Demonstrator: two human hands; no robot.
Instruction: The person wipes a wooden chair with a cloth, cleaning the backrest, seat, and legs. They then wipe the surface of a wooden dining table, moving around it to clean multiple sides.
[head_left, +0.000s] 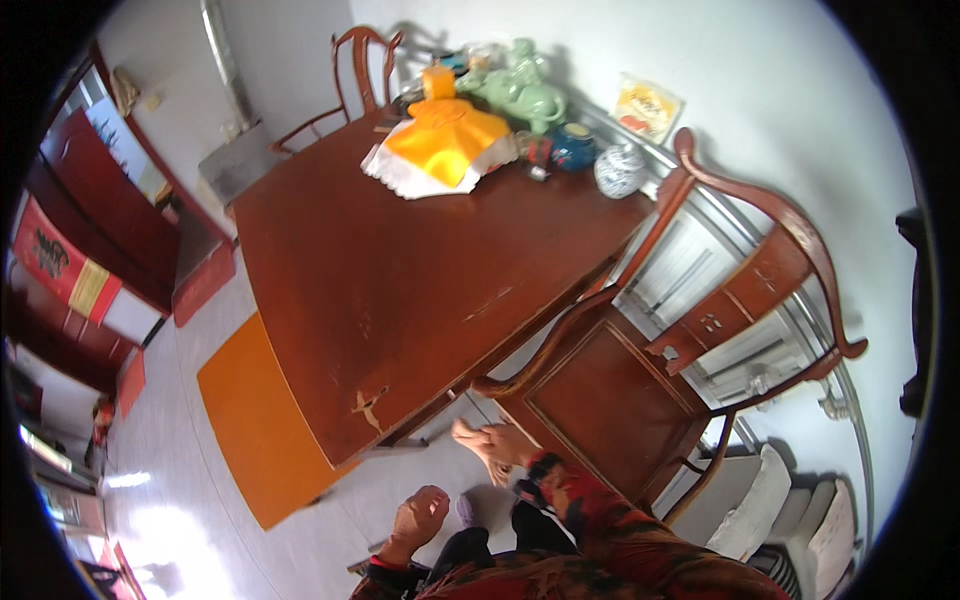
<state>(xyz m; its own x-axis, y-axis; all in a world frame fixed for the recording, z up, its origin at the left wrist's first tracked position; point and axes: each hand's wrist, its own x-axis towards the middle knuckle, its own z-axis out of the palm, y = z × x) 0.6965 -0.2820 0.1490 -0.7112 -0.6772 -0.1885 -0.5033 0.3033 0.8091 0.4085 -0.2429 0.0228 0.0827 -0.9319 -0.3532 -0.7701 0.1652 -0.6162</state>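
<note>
Both my hands hang in front of my body, near the corner of a worn, dark red wooden table (420, 262). My left hand (421, 516) is loosely curled, with nothing seen in it; its palm side is partly hidden. To the right, my right hand (491, 447) has its fingers apart and holds nothing. It is close to the front of a carved red wooden armchair (611, 382), but I cannot tell whether it touches it. On the table's far side lies a yellow cloth (450, 139) over a white ruffled cloth (420, 177).
Along the wall stand a green ceramic figurine (525, 94), a dark blue jar (571, 148) and a blue-and-white porcelain jar (620, 171). Another wooden chair (364, 71) is behind the table. An orange board or low table (266, 427) sits at left, cushions (754, 502) at right.
</note>
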